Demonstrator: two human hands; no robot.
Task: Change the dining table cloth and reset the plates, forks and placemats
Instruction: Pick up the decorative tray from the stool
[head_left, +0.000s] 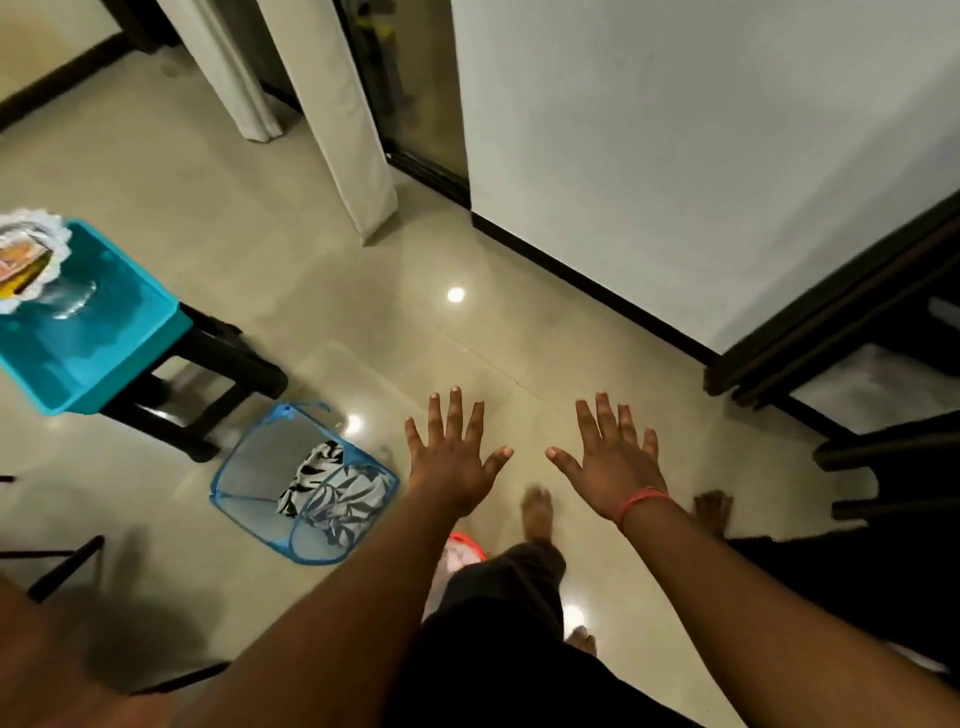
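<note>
Floor (322, 291), pale and glossy, fills most of what we see beneath and ahead of both hands, with ceiling-light reflections on it. Beyond the right hand (621, 467) rises a white wall (701, 156) with a dark skirting along its base; a dark-framed doorway stands right of that hand. Ahead of the left hand (449, 460) hang two pale curtain panels (343, 119) in front of a dark glass door.

Far left of the left hand we note a teal tray (119, 343) resting on a dark stool (208, 374); a white lace-edged item and a clear glass lie on the tray, though blur hides their details. Just left of the left hand, on the floor, stands a blue mesh hamper (244, 467) containing a black-and-white patterned cloth (332, 493); we cannot confirm whether it is the table cloth. The dining table, plates, forks and placemats do not appear in this view.

Both hands are extended forward, palms down, fingers spread wide, grasping nothing and touching nothing. They are apart from each other. A red band (641, 501) circles the right wrist. Bare feet show below the hands, and dark furniture stands right of the right forearm. A red-rimmed item, mostly hidden, sits under the left forearm.
</note>
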